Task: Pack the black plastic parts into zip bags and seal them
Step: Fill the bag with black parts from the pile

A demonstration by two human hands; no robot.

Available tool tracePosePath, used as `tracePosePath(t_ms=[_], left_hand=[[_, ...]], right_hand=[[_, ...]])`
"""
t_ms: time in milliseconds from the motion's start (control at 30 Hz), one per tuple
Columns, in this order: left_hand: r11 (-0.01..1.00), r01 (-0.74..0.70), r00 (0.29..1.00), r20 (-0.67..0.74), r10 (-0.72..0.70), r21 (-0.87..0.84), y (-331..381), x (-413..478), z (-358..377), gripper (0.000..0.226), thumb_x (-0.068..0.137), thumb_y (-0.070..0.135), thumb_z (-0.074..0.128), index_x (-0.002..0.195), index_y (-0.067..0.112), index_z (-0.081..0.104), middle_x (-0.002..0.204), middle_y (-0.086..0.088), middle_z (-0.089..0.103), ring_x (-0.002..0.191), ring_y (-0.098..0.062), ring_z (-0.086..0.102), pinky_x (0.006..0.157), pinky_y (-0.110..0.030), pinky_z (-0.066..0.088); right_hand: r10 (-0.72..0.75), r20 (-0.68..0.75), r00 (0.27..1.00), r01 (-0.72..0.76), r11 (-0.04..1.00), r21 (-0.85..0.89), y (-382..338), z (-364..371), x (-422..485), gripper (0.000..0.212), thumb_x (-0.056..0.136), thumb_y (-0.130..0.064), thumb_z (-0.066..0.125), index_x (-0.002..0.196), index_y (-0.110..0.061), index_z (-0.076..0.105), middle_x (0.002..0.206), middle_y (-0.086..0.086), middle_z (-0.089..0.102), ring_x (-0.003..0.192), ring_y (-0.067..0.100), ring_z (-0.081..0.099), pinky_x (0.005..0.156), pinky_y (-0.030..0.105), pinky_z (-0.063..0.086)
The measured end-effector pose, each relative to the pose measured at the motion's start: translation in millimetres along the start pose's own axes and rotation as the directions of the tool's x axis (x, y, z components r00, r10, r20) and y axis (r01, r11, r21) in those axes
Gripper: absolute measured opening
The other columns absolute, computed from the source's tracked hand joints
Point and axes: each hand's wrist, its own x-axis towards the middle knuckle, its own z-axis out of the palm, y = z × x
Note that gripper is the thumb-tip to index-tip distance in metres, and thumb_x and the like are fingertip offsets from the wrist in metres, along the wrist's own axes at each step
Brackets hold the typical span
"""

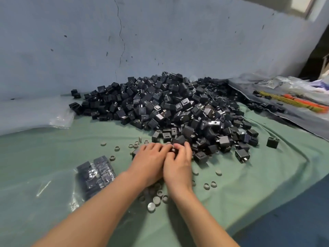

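Observation:
A big heap of black plastic parts (165, 106) lies on the green cloth (249, 184) against the wall. My left hand (149, 163) and my right hand (178, 166) meet at the heap's near edge, fingers curled round black parts (172, 149) held between them. How many parts they hold is hidden by the fingers. A filled zip bag (95, 175) of black parts lies flat to the left of my left forearm.
Several small grey rings and caps (154, 200) are scattered on the cloth around and under my wrists. Clear empty bags (60, 120) lie at the left. Orange and yellow strips (292, 102) and more plastic sit at the back right. The table edge runs along the lower right.

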Motion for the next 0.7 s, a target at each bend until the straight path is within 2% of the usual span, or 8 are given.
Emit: tracePosePath(t_ms=[100, 200, 300, 400, 467, 567, 700], left_hand=[[0.996, 0.083, 0.997, 0.003, -0.083, 0.023, -30, -13, -3, 0.061, 0.094, 0.037, 0.049, 0.149, 0.029, 0.025, 0.144, 0.003, 0.047, 0.131, -0.021, 0.041, 0.108, -0.035, 0.032], [0.993, 0.119, 0.992, -0.032, -0.118, 0.024, -48, -21, -6, 0.059, 0.093, 0.052, 0.039, 0.147, 0.027, 0.031, 0.141, 0.003, 0.051, 0.127, -0.021, 0.044, 0.107, -0.035, 0.033], [0.974, 0.216, 0.976, -0.020, -0.215, 0.069, -57, -21, -4, 0.060, 0.092, 0.061, 0.034, 0.143, 0.029, 0.035, 0.144, -0.001, 0.046, 0.131, -0.025, 0.039, 0.108, -0.042, 0.029], [0.932, 0.357, 0.925, 0.116, -0.361, 0.056, -61, -17, -4, 0.056, 0.091, 0.063, 0.033, 0.140, 0.035, 0.035, 0.145, -0.008, 0.040, 0.131, -0.032, 0.038, 0.107, -0.051, 0.031], [0.936, 0.348, 0.925, 0.145, -0.351, 0.047, -62, -15, -6, 0.054, 0.090, 0.064, 0.033, 0.136, 0.036, 0.037, 0.135, -0.005, 0.047, 0.122, -0.029, 0.045, 0.099, -0.048, 0.037], [0.953, 0.291, 0.947, 0.113, -0.300, 0.085, -65, -16, -8, 0.055, 0.091, 0.066, 0.033, 0.135, 0.035, 0.039, 0.130, -0.003, 0.048, 0.117, -0.028, 0.047, 0.093, -0.046, 0.040], [0.969, 0.239, 0.970, 0.026, -0.241, 0.068, -69, -15, -6, 0.053, 0.092, 0.062, 0.036, 0.135, 0.031, 0.041, 0.132, 0.001, 0.047, 0.119, -0.023, 0.043, 0.086, -0.041, 0.046]], right_hand=[[-0.167, 0.220, 0.961, 0.186, 0.980, -0.069, -4, 19, -2, 0.041, 0.102, -0.016, 0.036, 0.142, -0.020, 0.044, 0.165, 0.001, 0.015, 0.150, 0.016, 0.021, 0.120, 0.029, 0.021], [-0.287, 0.320, 0.903, 0.369, 0.899, -0.235, 3, 20, 6, 0.044, 0.102, -0.016, 0.040, 0.147, -0.018, 0.040, 0.156, 0.004, 0.029, 0.141, 0.022, 0.032, 0.116, 0.031, 0.026], [-0.329, 0.371, 0.869, 0.475, 0.765, -0.435, 12, 17, 11, 0.050, 0.102, -0.025, 0.044, 0.150, -0.021, 0.031, 0.144, 0.004, 0.037, 0.128, 0.026, 0.041, 0.109, 0.039, 0.034], [-0.352, 0.376, 0.857, 0.501, 0.738, -0.452, 15, 17, 16, 0.048, 0.104, -0.023, 0.045, 0.149, -0.020, 0.030, 0.138, 0.006, 0.041, 0.121, 0.027, 0.045, 0.103, 0.038, 0.038], [-0.374, 0.350, 0.859, 0.500, 0.761, -0.415, 15, 17, 21, 0.043, 0.105, -0.019, 0.044, 0.147, -0.020, 0.034, 0.132, 0.007, 0.043, 0.117, 0.026, 0.046, 0.100, 0.036, 0.039], [-0.381, 0.337, 0.861, 0.492, 0.793, -0.359, 12, 18, 27, 0.045, 0.105, -0.020, 0.046, 0.149, -0.020, 0.037, 0.129, 0.007, 0.044, 0.116, 0.025, 0.046, 0.099, 0.035, 0.040], [-0.345, 0.391, 0.853, 0.494, 0.775, -0.393, 10, 22, 32, 0.048, 0.103, -0.025, 0.052, 0.149, -0.023, 0.038, 0.130, 0.006, 0.046, 0.117, 0.025, 0.046, 0.099, 0.035, 0.040]])
